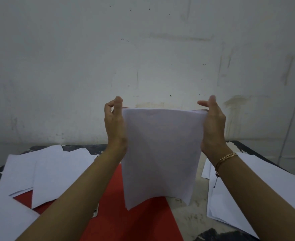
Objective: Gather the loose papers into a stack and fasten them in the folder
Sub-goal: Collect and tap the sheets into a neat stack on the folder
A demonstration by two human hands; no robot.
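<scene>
Head view: what are the hands doing?
— Both are raised in front of the wall (pixel 143 49). The left hand (pixel 114 119) grips the left edge of a white sheaf of papers (pixel 160 153) and the right hand (pixel 212 119) grips its right edge, both near the top. The sheaf hangs upright between them, its lower edge curling above the table (pixel 186 220).
— And the folder?
— The red folder (pixel 125 218) lies flat on the table below the sheaf, partly covered by loose papers (pixel 56 171) on the left. More loose sheets (pixel 247 197) lie on the right, apart from the folder. A gold bracelet (pixel 225 158) circles the right wrist.
</scene>
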